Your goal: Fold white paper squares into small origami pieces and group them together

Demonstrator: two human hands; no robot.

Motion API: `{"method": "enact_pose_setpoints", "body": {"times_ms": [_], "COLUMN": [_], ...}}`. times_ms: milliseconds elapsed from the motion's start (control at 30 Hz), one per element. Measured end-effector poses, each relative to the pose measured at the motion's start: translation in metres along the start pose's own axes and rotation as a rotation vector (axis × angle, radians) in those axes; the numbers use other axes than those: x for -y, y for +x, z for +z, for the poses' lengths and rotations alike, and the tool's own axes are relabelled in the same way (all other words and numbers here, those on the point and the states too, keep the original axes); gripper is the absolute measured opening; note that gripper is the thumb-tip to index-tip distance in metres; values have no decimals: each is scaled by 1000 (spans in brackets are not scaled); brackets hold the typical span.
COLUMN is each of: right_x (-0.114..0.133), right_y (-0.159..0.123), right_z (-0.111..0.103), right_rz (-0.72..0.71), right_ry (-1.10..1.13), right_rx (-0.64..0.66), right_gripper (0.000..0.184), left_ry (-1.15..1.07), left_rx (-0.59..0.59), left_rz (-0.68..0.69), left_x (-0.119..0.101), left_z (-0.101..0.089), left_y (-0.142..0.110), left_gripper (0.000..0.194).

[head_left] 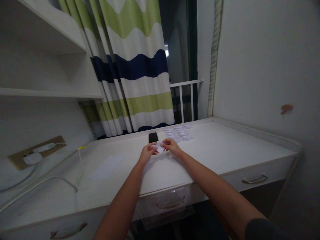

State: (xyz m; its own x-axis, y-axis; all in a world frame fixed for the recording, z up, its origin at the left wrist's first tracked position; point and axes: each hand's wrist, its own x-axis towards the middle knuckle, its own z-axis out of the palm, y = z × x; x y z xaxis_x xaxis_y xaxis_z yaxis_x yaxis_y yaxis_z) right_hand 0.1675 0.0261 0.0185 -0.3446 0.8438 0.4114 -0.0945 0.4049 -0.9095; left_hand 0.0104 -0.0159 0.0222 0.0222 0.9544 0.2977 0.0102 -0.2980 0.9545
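Observation:
Between my two hands is a small folded piece of white paper (160,147), held just above the white desk. My left hand (149,150) pinches its left edge, and my right hand (171,146) grips the right edge with closed fingers. Just beyond the hands lies a dark phone (153,137), flat on the desk. Behind my right hand several folded white paper pieces (178,133) are laid out in rows. A stack or sheet of white paper (107,167) rests on the desk to the left.
The white desk (240,146) runs to a raised rim by the right wall. A grey cable (55,178) and a plugged-in charger (33,158) are at the left. A striped curtain (142,66) hangs behind, and a shelf (50,93) juts out at upper left.

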Motion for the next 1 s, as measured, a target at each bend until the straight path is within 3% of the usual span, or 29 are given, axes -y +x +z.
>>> {"method": "enact_pose_setpoints", "body": {"times_ms": [167, 400, 1000], "right_x": [1, 6, 0], "right_y": [-1, -6, 0], "right_z": [-1, 0, -3], "right_rz": [-38, 54, 28], "right_ry": [-5, 122, 94], "right_rx": [-5, 84, 45], "right_gripper": [28, 36, 28], "left_ry": [-11, -11, 10], "left_rx": [0, -109, -58], "left_rz": [-17, -15, -3], "left_x": [0, 1, -1], "left_z": [0, -4, -3], "left_y": [0, 4, 2], "left_gripper": [49, 47, 38]}}
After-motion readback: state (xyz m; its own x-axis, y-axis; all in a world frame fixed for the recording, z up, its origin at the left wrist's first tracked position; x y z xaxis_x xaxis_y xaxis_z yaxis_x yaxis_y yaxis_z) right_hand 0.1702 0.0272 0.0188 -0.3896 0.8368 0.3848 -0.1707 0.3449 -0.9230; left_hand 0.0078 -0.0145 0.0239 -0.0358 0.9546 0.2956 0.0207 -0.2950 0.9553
